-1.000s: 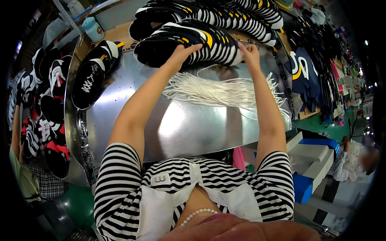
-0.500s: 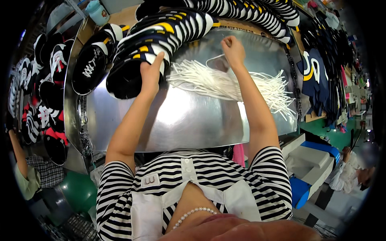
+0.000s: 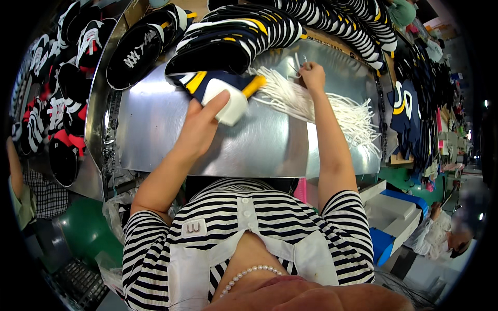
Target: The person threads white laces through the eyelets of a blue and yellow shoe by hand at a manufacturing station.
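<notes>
1. Left hand (image 3: 201,127) grips navy, white and yellow shoe upper (image 3: 220,85), 11 o'clock of view centre, over steel worktop (image 3: 249,147).
2. Upper: probably light, soft, floppy. Grip its white end, thumb on top.
3. Right hand (image 3: 314,78), 1 o'clock: fingertips narrow; can't tell what's pinched.
4. White cord-lace bundle (image 3: 290,96), 2 o'clock: likely limp; pick single ends.

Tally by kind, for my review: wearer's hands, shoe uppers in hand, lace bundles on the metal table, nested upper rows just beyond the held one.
Hands (left hand, right hand): 2
Held shoe upper: 1
White lace bundle: 1
Nested upper row: 1 (pieces overlap too much to count)
Total: 5
</notes>
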